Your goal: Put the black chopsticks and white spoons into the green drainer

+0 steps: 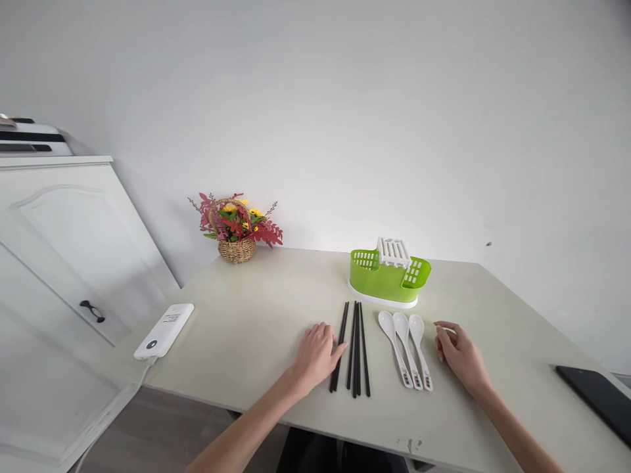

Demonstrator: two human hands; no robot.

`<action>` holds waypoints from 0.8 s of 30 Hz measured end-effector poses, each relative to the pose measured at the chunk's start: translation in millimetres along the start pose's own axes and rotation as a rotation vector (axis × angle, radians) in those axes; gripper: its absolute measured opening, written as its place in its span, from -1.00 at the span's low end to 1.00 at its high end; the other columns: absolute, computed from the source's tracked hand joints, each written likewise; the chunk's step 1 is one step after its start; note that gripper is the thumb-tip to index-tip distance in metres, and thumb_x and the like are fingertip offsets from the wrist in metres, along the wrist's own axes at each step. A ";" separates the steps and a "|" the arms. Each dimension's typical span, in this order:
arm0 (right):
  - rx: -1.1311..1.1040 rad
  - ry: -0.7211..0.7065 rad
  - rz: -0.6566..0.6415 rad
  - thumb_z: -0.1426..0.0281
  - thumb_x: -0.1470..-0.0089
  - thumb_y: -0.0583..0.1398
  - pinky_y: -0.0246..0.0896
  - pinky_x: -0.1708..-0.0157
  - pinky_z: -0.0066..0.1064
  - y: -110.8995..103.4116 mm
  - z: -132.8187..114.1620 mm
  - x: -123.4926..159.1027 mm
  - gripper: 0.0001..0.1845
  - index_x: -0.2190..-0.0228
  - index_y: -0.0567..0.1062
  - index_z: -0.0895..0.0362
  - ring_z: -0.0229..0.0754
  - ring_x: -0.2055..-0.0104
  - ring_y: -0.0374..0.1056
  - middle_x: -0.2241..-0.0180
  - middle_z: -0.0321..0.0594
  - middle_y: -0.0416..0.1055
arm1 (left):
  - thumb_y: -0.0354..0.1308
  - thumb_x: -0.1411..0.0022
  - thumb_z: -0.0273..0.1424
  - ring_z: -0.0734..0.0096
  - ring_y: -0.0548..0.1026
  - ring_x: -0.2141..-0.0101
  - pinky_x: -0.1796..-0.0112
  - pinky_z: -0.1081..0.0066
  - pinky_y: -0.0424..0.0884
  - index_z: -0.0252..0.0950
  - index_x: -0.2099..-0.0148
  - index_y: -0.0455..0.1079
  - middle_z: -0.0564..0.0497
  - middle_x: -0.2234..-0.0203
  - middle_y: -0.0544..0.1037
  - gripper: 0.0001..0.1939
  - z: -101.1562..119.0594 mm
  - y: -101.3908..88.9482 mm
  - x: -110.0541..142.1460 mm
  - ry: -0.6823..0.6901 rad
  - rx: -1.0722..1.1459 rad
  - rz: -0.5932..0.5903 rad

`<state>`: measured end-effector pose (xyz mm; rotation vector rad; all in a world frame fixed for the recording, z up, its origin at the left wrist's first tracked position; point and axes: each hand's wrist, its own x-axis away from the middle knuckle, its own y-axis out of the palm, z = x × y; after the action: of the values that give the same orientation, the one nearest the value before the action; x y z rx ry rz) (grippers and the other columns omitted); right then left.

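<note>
My left hand (319, 353) rests palm down on the table, its thumb reaching over the leftmost black chopsticks (342, 341). The fingers are loosely bent, the thumb stands apart, and no grip on a chopstick shows. More black chopsticks (355, 348) lie just right of it, pointing away from me. Three white spoons (403, 335) lie side by side, bowls at the far end, with printed handles towards me. To their right, my right hand (458, 358) rests on its side, fingers loosely curled and thumb apart, holding nothing. Behind the spoons stands a green cutlery holder (377, 281) with a white base and slatted white middle piece.
A wicker basket of artificial flowers (237, 249) stands at the back left. A white power bank (165, 330) with a cable lies at the left edge. At the right edge is a black phone (596, 397). A white cabinet (73, 263) adjoins the table (256, 328), and a wall rises behind.
</note>
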<state>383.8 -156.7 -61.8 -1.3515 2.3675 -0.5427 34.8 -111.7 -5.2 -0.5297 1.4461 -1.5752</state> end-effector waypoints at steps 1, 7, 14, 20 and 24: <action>0.001 0.000 0.000 0.05 -0.23 0.04 0.20 0.36 -0.29 -0.2 -0.2 0.2 -0.55 0.06 0.45 0.09 -0.15 0.54 0.35 0.60 -0.40 0.41 | 0.13 -0.42 -0.24 0.19 0.53 0.22 0.17 0.25 0.41 -0.28 0.22 0.37 -0.09 0.25 0.54 -0.79 -3.1 -6.1 -2.5 -0.020 -0.015 -0.034; -0.002 -0.001 -0.003 0.03 -0.23 0.05 0.21 0.36 -0.29 -0.4 0.4 -0.4 -0.53 0.05 0.44 0.09 -0.15 0.54 0.35 0.58 -0.39 0.42 | 0.10 -0.39 -0.46 0.09 0.57 0.18 0.21 0.27 0.41 -0.39 0.14 0.49 -0.26 0.23 0.59 -0.85 -20.3 -50.9 -19.6 -0.125 -0.294 -0.283; -0.005 -0.008 0.005 0.03 -0.20 0.06 0.21 0.41 -0.31 -0.9 -3.2 2.6 -0.52 0.06 0.45 0.10 -0.16 0.55 0.35 0.59 -0.38 0.41 | 0.14 -0.19 -0.71 0.07 0.57 0.11 0.12 0.26 0.38 -0.36 0.18 0.54 -0.26 0.21 0.60 -0.76 -29.8 -66.3 -24.8 -0.146 -0.322 -0.311; 0.002 -0.066 0.046 0.03 -0.23 0.04 0.18 0.47 -0.35 -3.7 -35.1 4.8 -0.54 0.08 0.46 0.09 -0.19 0.56 0.31 0.61 -0.39 0.36 | 0.10 -0.39 -0.43 0.23 0.64 0.22 0.17 0.35 0.47 -0.25 0.18 0.54 -0.10 0.29 0.67 -0.82 -40.7 -82.8 -37.1 -0.156 -0.083 -0.165; -0.079 -0.260 -0.115 0.00 -0.30 0.06 0.21 0.46 -0.37 -1.7 -112.5 15.0 -0.55 0.04 0.44 0.06 -0.20 0.52 0.34 0.54 -0.35 0.39 | 0.11 -0.42 -0.20 0.30 0.66 0.16 0.10 0.40 0.54 -0.24 0.10 0.50 -0.04 0.18 0.71 -0.75 -26.5 -80.2 -32.7 -0.034 0.667 0.045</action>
<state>323.3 -153.7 34.1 -1.5004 2.1314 -0.2858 3.7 -77.6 72.7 -0.1251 0.8181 -1.8700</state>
